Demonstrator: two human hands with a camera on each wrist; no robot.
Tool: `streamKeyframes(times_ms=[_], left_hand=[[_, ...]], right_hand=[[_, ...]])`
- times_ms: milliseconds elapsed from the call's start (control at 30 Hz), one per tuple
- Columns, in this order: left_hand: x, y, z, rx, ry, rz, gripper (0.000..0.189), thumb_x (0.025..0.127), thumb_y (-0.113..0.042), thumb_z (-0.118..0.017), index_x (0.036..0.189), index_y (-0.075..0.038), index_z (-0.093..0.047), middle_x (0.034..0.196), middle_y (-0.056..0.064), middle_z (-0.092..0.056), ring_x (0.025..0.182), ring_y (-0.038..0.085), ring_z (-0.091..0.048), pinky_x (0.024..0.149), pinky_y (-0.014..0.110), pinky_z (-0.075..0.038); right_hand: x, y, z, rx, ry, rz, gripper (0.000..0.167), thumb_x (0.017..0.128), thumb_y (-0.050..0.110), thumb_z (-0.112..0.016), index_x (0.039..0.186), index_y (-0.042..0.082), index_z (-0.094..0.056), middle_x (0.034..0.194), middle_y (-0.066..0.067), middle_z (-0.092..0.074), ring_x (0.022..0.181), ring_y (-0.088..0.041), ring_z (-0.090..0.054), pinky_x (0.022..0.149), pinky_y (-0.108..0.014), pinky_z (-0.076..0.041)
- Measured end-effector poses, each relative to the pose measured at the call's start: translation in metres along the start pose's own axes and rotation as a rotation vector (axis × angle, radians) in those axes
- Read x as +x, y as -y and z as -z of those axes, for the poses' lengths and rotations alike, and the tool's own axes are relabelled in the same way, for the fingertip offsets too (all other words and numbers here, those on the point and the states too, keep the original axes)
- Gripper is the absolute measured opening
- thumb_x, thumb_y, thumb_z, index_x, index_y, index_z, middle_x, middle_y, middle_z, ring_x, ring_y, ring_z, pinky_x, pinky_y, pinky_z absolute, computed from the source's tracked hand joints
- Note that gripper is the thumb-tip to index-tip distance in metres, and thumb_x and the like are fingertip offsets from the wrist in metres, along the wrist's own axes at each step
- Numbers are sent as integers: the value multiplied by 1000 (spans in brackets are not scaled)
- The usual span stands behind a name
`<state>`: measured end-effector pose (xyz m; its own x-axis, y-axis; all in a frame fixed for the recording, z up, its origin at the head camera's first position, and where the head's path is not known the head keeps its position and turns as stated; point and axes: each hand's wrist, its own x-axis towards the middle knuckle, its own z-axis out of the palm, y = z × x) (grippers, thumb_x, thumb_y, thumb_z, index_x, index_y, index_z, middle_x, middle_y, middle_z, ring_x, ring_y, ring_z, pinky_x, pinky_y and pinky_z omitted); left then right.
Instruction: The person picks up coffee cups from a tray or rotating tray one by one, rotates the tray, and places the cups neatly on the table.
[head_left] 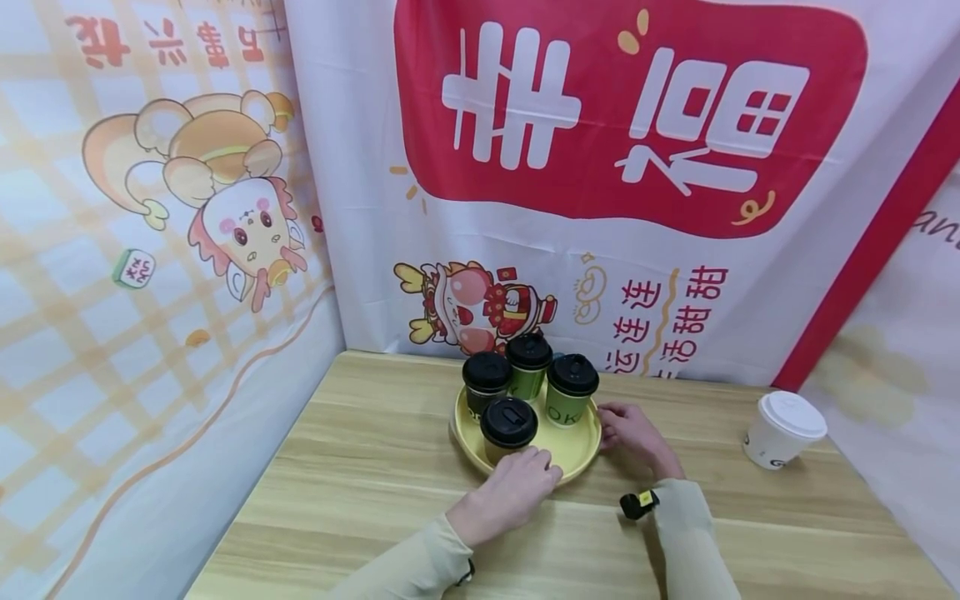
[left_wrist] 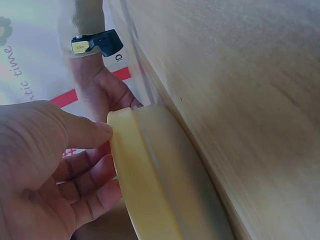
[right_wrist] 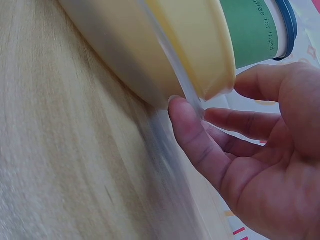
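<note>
A round yellow tray (head_left: pixel 549 435) rests on the wooden table, carrying several paper cups with black lids. Two are green, a right-hand cup (head_left: pixel 572 393) and a rear cup (head_left: pixel 527 375); a darker cup (head_left: pixel 486 385) stands at the left. Nearest me is a black-lidded cup (head_left: pixel 508 423), partly behind my left hand (head_left: pixel 510 493). That hand grips the tray's front rim, its thumb against the yellow edge (left_wrist: pixel 142 175). At the right side, my right hand (head_left: pixel 633 435) holds the rim, fingertips on the yellow wall (right_wrist: pixel 200 45) and the paler band (right_wrist: pixel 120 45) below it.
A white lidded cup (head_left: pixel 783 429) stands apart at the table's right. Behind the table (head_left: pixel 360 467) hangs a red and white printed cloth (head_left: pixel 615 108); another patterned cloth (head_left: pixel 165 275) covers the left side. A black device (head_left: pixel 637 504) is strapped to my right wrist.
</note>
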<state>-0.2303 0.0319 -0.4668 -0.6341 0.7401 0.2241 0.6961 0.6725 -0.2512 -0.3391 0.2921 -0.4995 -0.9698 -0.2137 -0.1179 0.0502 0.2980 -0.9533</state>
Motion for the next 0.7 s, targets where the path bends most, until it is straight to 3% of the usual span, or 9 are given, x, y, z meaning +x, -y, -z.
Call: streamKeyframes(times_ms=[333,700], left_hand=[[-5,6,4,14,16,3,21,83,-17,-72,103,-21,-68,93,-1,-61,83,14,-54,60,23,-47],[-20,19,1,18,7,4,27,80,-14,-73,103,-25,-69,95,-4,-63,87,14,-55,64,24,-47]], right_hand=[[1,2,1,-54,-25,-3,44,102,16,-46,135,-13,-47,95,-18,-68,73,-18,-66,73,-39,-61],[1,1,0,-30,-12,-8,44,103,16,-45,134,-15,-46,96,-19,-67,72,-17,-65,72,-38,-60]])
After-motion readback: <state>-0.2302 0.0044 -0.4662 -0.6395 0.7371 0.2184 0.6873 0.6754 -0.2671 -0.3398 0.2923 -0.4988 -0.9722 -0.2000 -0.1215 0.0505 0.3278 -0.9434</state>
